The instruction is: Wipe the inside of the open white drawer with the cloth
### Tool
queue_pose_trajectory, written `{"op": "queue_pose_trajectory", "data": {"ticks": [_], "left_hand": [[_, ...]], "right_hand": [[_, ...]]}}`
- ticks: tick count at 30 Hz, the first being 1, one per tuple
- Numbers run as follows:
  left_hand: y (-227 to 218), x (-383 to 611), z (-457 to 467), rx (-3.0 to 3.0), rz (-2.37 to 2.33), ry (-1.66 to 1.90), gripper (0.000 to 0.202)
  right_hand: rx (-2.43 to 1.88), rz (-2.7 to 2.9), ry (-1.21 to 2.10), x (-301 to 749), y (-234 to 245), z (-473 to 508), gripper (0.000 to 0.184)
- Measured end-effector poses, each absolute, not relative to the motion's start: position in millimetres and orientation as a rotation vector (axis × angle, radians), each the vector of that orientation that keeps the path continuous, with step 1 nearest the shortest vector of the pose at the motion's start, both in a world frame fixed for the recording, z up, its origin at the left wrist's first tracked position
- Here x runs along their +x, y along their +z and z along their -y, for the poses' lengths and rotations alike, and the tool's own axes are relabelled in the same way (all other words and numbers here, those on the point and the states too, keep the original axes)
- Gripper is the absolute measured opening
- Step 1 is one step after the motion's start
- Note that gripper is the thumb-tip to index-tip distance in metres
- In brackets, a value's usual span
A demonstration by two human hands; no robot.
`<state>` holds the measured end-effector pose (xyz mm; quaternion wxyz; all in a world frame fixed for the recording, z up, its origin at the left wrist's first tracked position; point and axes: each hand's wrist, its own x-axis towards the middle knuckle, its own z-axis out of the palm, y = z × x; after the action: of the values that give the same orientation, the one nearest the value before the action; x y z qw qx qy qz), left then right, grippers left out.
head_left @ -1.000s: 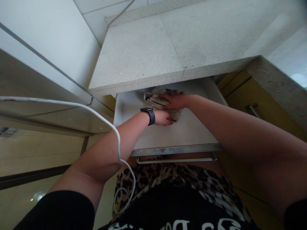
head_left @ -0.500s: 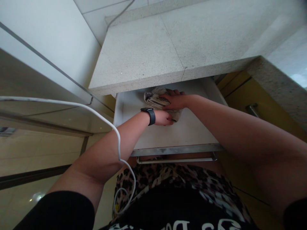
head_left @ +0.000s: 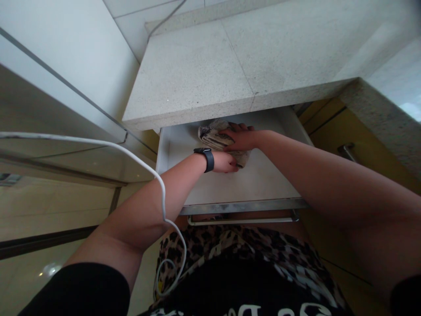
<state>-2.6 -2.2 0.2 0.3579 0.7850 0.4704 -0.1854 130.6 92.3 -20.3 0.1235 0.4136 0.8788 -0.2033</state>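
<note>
Inside a pulled-out white drawer (head_left: 256,184) lies a folded cloth (head_left: 210,135), beige and grey with dark markings. My right hand (head_left: 241,137) grips it from above, with the thumb on the near side and the other fingers curved over the far side. At the cloth's near edge is my left hand (head_left: 226,162), below the right one, its fingers curled closed on the fabric. A black watch (head_left: 207,159) is on my left wrist. Both hands cover part of the cloth.
A speckled stone countertop (head_left: 197,74) overhangs the drawer's back. The drawer's bar handle (head_left: 243,221) faces my body. A white cable (head_left: 98,141) crosses over my left forearm. White cabinetry (head_left: 66,52) stands at left, and yellowish cabinet fronts (head_left: 324,118) with a handle at right.
</note>
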Motion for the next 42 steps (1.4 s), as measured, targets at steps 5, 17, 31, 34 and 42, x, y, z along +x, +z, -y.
{"op": "queue_pose_trajectory", "data": {"ticks": [5,17,31,34,42], "left_hand": [[-1.3,-2.4,2.2,2.018,-1.199,-0.482,0.039],[-5.9,-3.4,0.7,2.03,-1.211,-0.475,0.04],[-11.4,-5.1,-0.4,2.034,-1.191,-0.456,0.04],[-11.3,-4.2,1.0,2.029,-1.206,-0.451,0.039],[-9.3,-5.0,2.4,2.015,-1.216,-0.424,0.037]], "right_hand": [[1.207,-2.543,-0.572,129.6,-19.8,-92.4,0.094],[1.199,-2.567,-0.604,130.9,-24.4,-94.9,0.094],[1.214,-2.579,-0.632,131.8,-33.0,-97.6,0.093],[1.224,-2.565,-0.617,131.5,-31.7,-96.6,0.095],[1.235,-2.541,-0.588,132.4,-31.1,-96.1,0.095]]}}
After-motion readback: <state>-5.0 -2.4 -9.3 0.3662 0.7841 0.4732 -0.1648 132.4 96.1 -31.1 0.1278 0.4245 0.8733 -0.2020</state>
